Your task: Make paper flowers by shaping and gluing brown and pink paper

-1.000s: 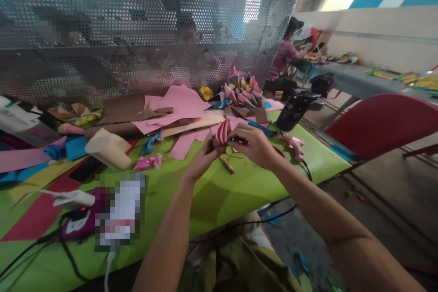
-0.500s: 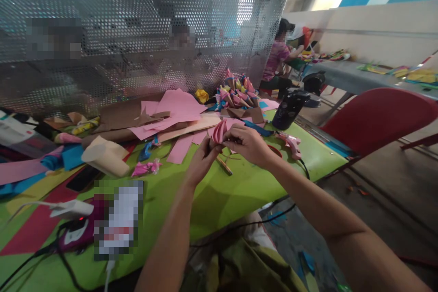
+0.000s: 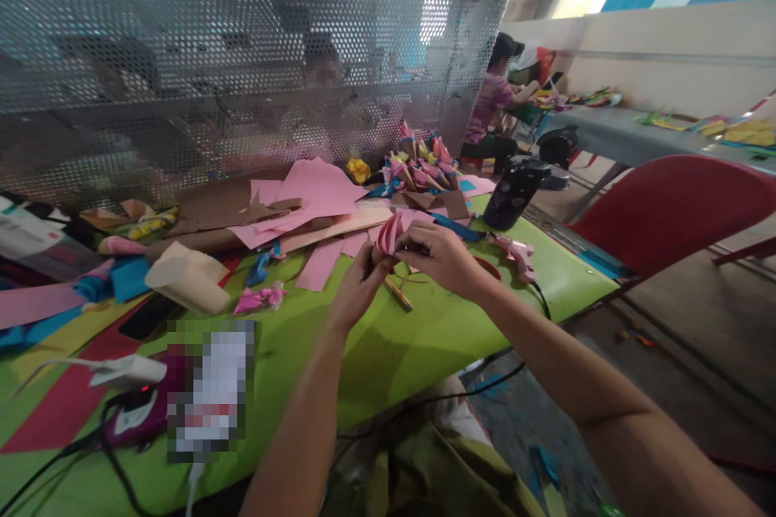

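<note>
A small pink paper flower [image 3: 390,235] with curved, layered petals is held above the green tabletop. My left hand [image 3: 362,279] pinches it at its base from the left. From the right, my right hand [image 3: 437,254] has its thumb and bent fingers closed on the flower's lower edge. Fingers hide the bottom of the flower. Just below the hands a pencil [image 3: 398,293] lies on the green table [image 3: 388,363]. Pink paper sheets [image 3: 315,190] spread out behind them.
A pink glue gun [image 3: 516,254] and a dark tumbler [image 3: 512,194] stand to the right. Finished paper flowers [image 3: 421,166] pile up at the back, before a perforated metal screen [image 3: 242,40]. A phone [image 3: 218,388], a power strip [image 3: 139,420] and a cream paper roll [image 3: 185,279] lie left.
Both hands and the pink flower stay almost in the same place. At the back right, the seated person's arm has shifted slightly.
</note>
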Motion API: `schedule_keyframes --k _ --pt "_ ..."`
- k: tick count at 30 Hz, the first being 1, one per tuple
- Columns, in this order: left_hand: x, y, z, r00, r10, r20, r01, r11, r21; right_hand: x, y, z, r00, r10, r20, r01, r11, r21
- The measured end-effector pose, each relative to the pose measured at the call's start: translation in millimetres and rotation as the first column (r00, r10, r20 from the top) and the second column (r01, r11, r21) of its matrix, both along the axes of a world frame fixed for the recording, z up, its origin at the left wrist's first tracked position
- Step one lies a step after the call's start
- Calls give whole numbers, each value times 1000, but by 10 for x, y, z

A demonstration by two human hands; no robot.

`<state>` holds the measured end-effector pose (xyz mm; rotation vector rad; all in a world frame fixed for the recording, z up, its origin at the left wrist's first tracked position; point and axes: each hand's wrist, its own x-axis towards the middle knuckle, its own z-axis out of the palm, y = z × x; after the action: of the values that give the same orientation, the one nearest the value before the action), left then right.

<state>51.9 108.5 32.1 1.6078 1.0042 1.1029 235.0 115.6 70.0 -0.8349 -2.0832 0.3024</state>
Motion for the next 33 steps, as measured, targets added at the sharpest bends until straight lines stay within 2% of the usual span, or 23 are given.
schedule_keyframes --k 8,21,33 --pt "-1 -9 8 1000 -5 11 4 999 37 0 -17 21 1000 14 -6 -14 999 -39" --pt "8 -14 20 999 42 -24 -40 997 70 -7 -16 30 1000 23 13 -23 999 -29" --pt "-13 -11 37 994 45 -103 -35 995 99 -7 -16 12 1000 24 -11 -24 999 -44"
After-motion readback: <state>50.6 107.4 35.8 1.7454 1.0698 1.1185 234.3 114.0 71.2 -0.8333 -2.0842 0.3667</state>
